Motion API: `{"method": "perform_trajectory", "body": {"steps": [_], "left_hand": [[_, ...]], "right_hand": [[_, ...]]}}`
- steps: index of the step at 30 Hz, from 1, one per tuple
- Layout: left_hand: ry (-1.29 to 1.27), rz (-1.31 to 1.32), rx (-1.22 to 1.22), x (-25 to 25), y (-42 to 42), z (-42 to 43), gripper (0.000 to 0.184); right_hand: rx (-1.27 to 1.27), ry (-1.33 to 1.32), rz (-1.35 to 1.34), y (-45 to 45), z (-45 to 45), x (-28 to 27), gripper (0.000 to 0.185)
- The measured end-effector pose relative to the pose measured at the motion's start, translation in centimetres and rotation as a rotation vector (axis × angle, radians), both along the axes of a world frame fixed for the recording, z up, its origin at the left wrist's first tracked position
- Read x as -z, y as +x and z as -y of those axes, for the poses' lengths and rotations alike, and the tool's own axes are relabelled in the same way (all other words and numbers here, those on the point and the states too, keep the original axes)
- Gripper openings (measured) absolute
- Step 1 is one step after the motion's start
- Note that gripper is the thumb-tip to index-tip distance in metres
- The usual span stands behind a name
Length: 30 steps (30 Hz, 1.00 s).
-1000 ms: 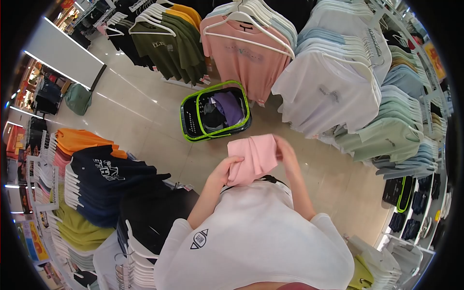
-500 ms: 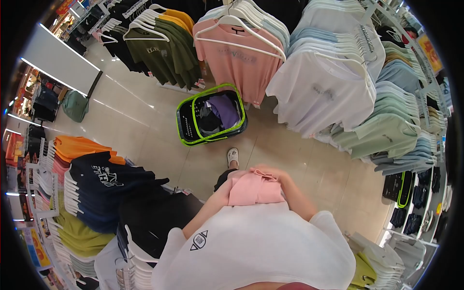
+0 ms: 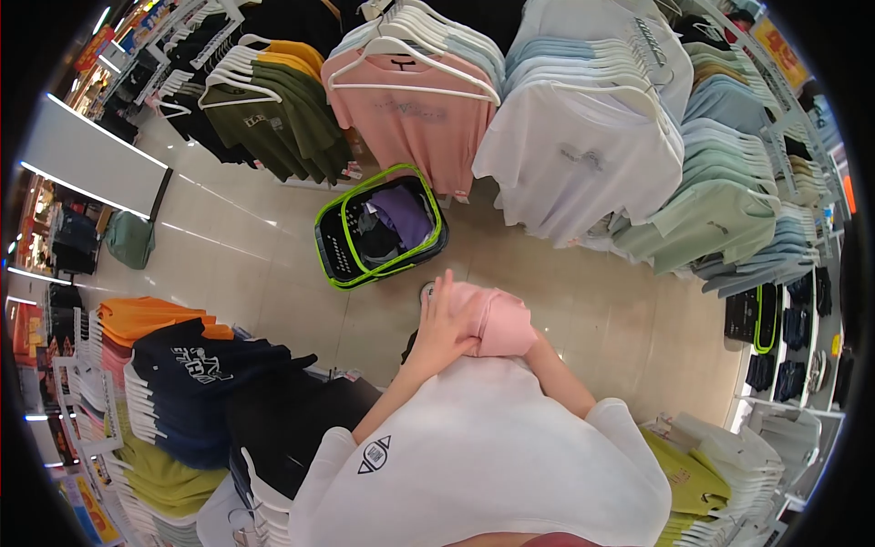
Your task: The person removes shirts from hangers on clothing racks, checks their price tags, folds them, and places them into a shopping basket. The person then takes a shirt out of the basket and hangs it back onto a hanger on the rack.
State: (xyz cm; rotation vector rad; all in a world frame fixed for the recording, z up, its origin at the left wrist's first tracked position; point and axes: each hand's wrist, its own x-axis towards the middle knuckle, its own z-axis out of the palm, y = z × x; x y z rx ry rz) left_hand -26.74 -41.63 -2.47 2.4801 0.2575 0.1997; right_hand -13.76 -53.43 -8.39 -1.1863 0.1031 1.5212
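Observation:
A folded pink garment (image 3: 501, 321) is held in front of the white T-shirt I wear. My left hand (image 3: 439, 330) lies along its left side, back of the hand showing. Its fingers are stretched out and apart, and the thumb touches the fabric. My right forearm (image 3: 558, 374) reaches to the garment's right side, where the garment hides my right hand and appears to rest on it. Beyond my hands, on the floor, stands a black shopping basket with a green rim (image 3: 325, 239), holding a purple cloth item (image 3: 401, 214) and dark ones.
Racks ahead carry a pink T-shirt (image 3: 410, 118), white T-shirts (image 3: 583, 164) and olive T-shirts (image 3: 283, 132). At left hang a navy T-shirt (image 3: 214, 365) and orange garments (image 3: 150, 319). A second black basket (image 3: 740, 321) stands at right. Tiled floor (image 3: 620, 319) runs between the racks.
The pink garment has moved slightly up and turned, now more compactly folded. My left hand has come up to its left side with fingers spread. The view has shifted a little.

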Motion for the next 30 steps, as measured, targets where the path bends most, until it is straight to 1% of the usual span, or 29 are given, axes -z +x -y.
{"method": "perform_trajectory", "body": {"steps": [1,2,4,5,7,8,10,11,13,14,16,17,21,22,23,25,26,28,29,30], "left_hand": [[0.253,-0.018,0.017,-0.2,0.6,0.3,0.089],[0.257,-0.016,0.022,-0.7,1.2,0.4,0.089],[0.147,-0.08,0.264,-1.6,1.7,0.6,0.083],[0.148,-0.081,0.269,-1.7,1.7,0.7,0.083],[0.155,-0.083,0.266,-1.8,1.7,0.9,0.081],[0.157,-0.082,0.271,-1.8,1.7,1.1,0.081],[0.238,-0.076,0.19,-1.6,1.5,1.4,0.079],[0.237,-0.076,0.192,-1.3,1.4,1.4,0.079],[0.188,0.014,0.191,-0.3,1.2,1.4,0.076],[0.187,0.013,0.195,0.2,1.0,1.4,0.076],[0.227,0.142,0.16,1.0,0.8,1.5,0.071],[0.225,0.142,0.162,1.2,0.7,1.5,0.071],[0.173,0.209,0.15,1.3,0.3,1.1,0.063],[0.149,0.232,0.145,1.2,0.1,1.0,0.06],[0.148,0.231,0.142,1.1,0.0,0.7,0.06],[0.004,0.352,0.158,0.9,-0.1,0.0,0.052],[0.004,0.352,0.156,1.3,-0.2,-0.5,0.052],[-0.187,0.397,0.146,2.4,-0.4,-1.4,0.042],[-0.188,0.397,0.142,1.7,-0.4,-1.8,0.042],[-0.167,0.338,0.115,0.4,-0.4,-2.0,0.042]], "right_hand": [[-0.061,0.092,0.216,-0.1,0.3,0.4,0.044],[-0.124,0.185,0.433,-0.1,0.4,0.8,0.045],[-0.254,0.365,0.866,-0.2,0.7,1.4,0.048],[-0.249,0.365,0.865,0.0,0.8,1.0,0.048],[-0.009,0.435,0.08,0.6,0.9,-0.1,0.049],[-0.004,0.436,0.082,0.6,1.0,-0.2,0.049],[0.059,0.445,0.073,0.3,1.3,-0.5,0.047],[0.088,0.449,0.067,0.1,1.4,-0.5,0.046],[0.148,0.457,0.055,-0.3,1.6,-0.5,0.044],[0.152,0.455,0.053,-0.3,2.0,1.0,0.044],[0.272,0.324,-0.433,0.3,2.7,4.9,0.042],[0.274,0.322,-0.433,0.2,2.9,4.6,0.042],[0.163,0.089,-0.05,-0.6,2.9,-0.9,0.038],[0.134,0.03,0.044,-0.7,2.9,-1.4,0.037],[0.131,0.029,0.043,-0.7,2.8,-1.4,0.037],[0.049,0.213,0.131,-0.7,2.6,-1.3,0.045],[0.047,0.212,0.131,-0.8,2.2,-0.3,0.045],[-0.159,0.342,0.924,-0.8,1.3,2.4,0.059],[-0.163,0.342,0.923,-0.9,1.2,1.6,0.059],[-0.155,0.402,0.913,-1.0,1.2,0.0,0.065]]}}
